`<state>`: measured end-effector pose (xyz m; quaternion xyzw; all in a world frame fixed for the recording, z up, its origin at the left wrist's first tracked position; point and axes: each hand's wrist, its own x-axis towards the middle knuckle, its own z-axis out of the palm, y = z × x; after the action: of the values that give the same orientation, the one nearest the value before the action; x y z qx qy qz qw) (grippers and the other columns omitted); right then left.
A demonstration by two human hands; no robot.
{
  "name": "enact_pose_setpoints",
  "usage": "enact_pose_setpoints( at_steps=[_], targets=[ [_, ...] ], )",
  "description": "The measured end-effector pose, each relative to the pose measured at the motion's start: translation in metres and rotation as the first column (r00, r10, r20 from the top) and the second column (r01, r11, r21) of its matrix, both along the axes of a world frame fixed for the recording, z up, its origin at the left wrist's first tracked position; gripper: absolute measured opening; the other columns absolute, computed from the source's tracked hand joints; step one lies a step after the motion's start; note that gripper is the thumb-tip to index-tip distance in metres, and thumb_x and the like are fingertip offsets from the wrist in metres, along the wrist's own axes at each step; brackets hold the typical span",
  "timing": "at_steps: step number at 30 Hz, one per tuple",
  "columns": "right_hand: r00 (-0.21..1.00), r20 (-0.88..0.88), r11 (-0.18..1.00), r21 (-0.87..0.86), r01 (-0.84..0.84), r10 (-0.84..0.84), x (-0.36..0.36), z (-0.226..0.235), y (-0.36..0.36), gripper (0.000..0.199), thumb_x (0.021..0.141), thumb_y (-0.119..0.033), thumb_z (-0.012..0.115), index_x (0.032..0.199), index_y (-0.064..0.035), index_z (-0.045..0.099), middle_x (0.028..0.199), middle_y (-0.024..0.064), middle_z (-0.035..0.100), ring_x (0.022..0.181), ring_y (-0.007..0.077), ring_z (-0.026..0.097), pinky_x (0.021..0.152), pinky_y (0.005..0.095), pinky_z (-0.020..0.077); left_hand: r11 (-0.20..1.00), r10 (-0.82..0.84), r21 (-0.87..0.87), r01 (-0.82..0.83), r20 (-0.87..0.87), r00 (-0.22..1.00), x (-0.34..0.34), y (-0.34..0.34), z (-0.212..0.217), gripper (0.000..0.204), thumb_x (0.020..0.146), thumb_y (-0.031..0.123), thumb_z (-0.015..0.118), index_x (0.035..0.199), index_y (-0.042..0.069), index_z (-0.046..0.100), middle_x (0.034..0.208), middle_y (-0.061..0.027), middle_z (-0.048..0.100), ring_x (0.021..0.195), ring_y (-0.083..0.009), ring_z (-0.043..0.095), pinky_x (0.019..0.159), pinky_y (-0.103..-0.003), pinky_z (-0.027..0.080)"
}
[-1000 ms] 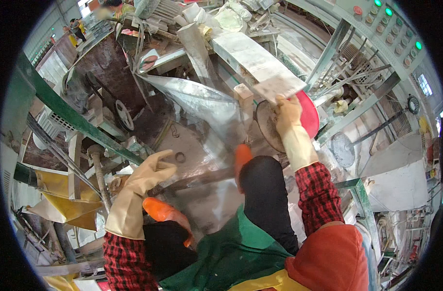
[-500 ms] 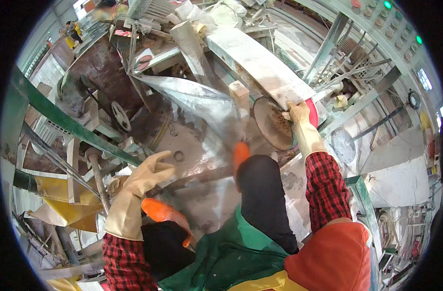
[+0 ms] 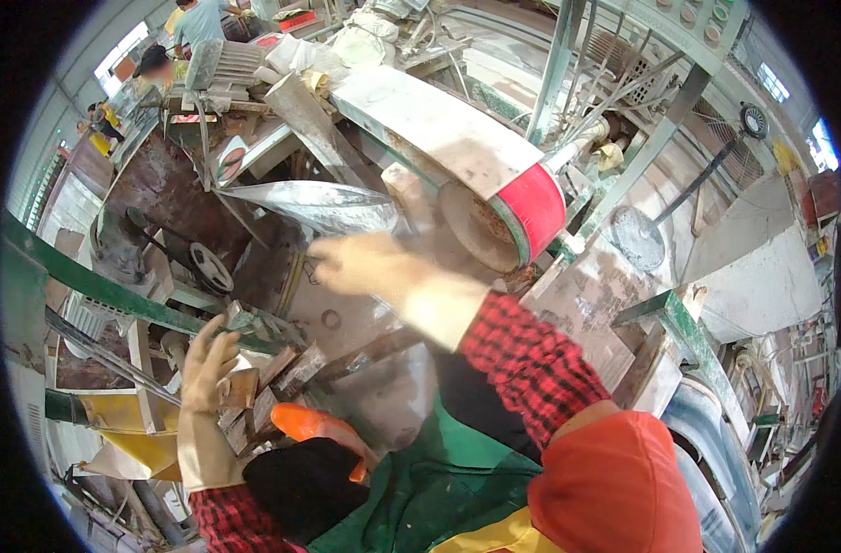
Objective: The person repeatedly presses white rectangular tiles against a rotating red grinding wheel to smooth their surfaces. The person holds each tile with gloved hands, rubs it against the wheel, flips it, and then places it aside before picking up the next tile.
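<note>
My right hand (image 3: 370, 267), in a cream rubber glove, reaches across to the left over the dusty floor. Motion smears its fingers, and nothing shows in it. At the left, my left hand (image 3: 207, 369), gloved the same way, is raised beside a green metal beam (image 3: 163, 300), fingers apart and holding nothing. Whether it touches the beam I cannot tell. Beyond my right hand stands a long white machine cover (image 3: 439, 120) with a red curved end (image 3: 536, 212) and a dirty round disc (image 3: 476, 226) under it. A crumpled clear plastic sheet (image 3: 319, 205) lies nearby.
Broken wood pieces (image 3: 287, 369) lie by my left hand. An orange boot (image 3: 315, 426) is on my foot below. A spoked handwheel (image 3: 210, 267) stands at the left, a green metal frame (image 3: 678, 323) at the right. Other people (image 3: 199, 28) are at the far left.
My right hand has let go of the red-ended machine cover and swung left over the floor. My left hand has moved slightly left and turned its fingers upward. The view has shifted right.
</note>
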<state>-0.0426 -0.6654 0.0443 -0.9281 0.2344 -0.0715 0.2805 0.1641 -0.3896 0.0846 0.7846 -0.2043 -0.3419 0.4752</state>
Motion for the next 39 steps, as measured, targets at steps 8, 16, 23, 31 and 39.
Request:
enact_pose_setpoints(
  at_steps=[8, 16, 23, 31, 39],
  targets=[
    [0.872, -0.307, 0.901, -0.087, -0.424, 0.381, 0.034, -0.077, 0.051, 0.043, 0.095, -0.037, 0.056, 0.136, -0.0251, 0.065, 0.108, 0.0136, 0.077, 0.098, 0.0342, 0.075, 0.082, 0.0505, 0.0585, 0.843, 0.452, 0.176, -0.508, 0.28, 0.847, 0.039, 0.299, -0.05, 0.07, 0.104, 0.052, 0.059, 0.151, 0.002, 0.052, 0.13, -0.0177, 0.068, 0.111, -0.0279, 0.066, 0.095, -0.037, 0.053],
    [0.859, -0.364, 0.911, -0.059, -0.408, 0.361, 0.022, -0.074, 0.056, 0.035, 0.093, -0.029, 0.059, 0.125, -0.0208, 0.072, 0.116, 0.0095, 0.077, 0.107, 0.0336, 0.073, 0.085, 0.049, 0.058, 0.178, 0.263, 0.362, -0.915, 0.878, 0.399, -0.059, 0.442, -0.115, 0.076, 0.103, 0.062, 0.051, 0.148, 0.0, 0.056, 0.137, -0.0223, 0.064, 0.121, -0.0371, 0.062, 0.104, -0.045, 0.048],
    [0.827, -0.332, 0.87, -0.035, -0.491, 0.454, 0.038, -0.074, 0.07, 0.036, 0.095, -0.041, 0.065, 0.128, -0.0251, 0.069, 0.112, 0.014, 0.076, 0.104, 0.0389, 0.072, 0.085, 0.0518, 0.0573, -0.053, 0.217, 0.292, -0.955, 0.937, 0.274, -0.087, 0.524, -0.142, 0.084, 0.102, 0.07, 0.044, 0.145, -0.001, 0.059, 0.144, -0.0263, 0.06, 0.13, -0.0452, 0.058, 0.112, -0.051, 0.044],
    [0.702, -0.527, 0.81, -0.042, -0.585, 0.48, 0.055, -0.086, 0.091, 0.045, 0.096, -0.044, 0.06, 0.138, -0.028, 0.063, 0.119, 0.0154, 0.075, 0.111, 0.0373, 0.071, 0.089, 0.0527, 0.0569, -0.025, 0.175, 0.227, -0.974, 0.96, 0.219, -0.085, 0.532, -0.153, 0.069, 0.104, 0.058, 0.051, 0.145, 0.003, 0.06, 0.148, -0.0257, 0.058, 0.134, -0.0434, 0.056, 0.117, -0.048, 0.041],
    [0.72, -0.438, 0.782, -0.059, -0.62, 0.538, 0.041, -0.085, 0.088, 0.046, 0.096, -0.045, 0.06, 0.138, -0.0265, 0.061, 0.112, 0.0143, 0.076, 0.104, 0.0383, 0.072, 0.084, 0.0541, 0.0571, -0.066, 0.277, 0.301, -0.951, 0.921, 0.273, -0.096, 0.483, -0.127, 0.069, 0.105, 0.059, 0.049, 0.152, 0.009, 0.054, 0.156, -0.0221, 0.052, 0.147, -0.0376, 0.045, 0.122, -0.047, 0.033]
  ],
)
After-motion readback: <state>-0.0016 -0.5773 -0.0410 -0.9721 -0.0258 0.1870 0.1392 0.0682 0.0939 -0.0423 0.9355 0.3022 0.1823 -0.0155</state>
